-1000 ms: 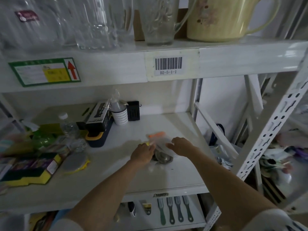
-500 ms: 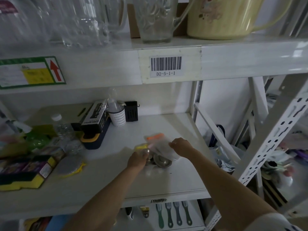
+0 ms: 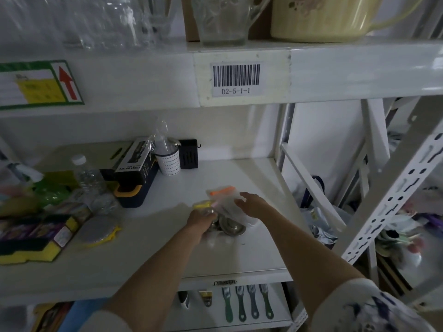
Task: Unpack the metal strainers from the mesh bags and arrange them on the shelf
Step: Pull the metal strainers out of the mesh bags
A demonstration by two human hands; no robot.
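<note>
On the white middle shelf (image 3: 239, 255) a round metal strainer (image 3: 232, 226) lies bowl up. My left hand (image 3: 201, 220) is closed around another small metal strainer (image 3: 211, 215) right beside it. My right hand (image 3: 251, 204) grips a clear mesh bag (image 3: 227, 204) with an orange top strip, held over the strainers. A second bag strip in yellow (image 3: 201, 205) shows just behind my left hand. What lies under the bag is hidden.
To the left stand a black and yellow box (image 3: 134, 178), a white dotted cup (image 3: 167, 161), a water bottle (image 3: 86, 178) and sponges (image 3: 31, 238). Glass jugs (image 3: 223, 20) and a yellow pitcher (image 3: 321, 17) sit on the upper shelf. Green brushes (image 3: 244, 303) hang below.
My left hand has slid slightly left and closed on a strainer. My right hand has lifted the bag a little up and right, uncovering the strainer on the shelf.
</note>
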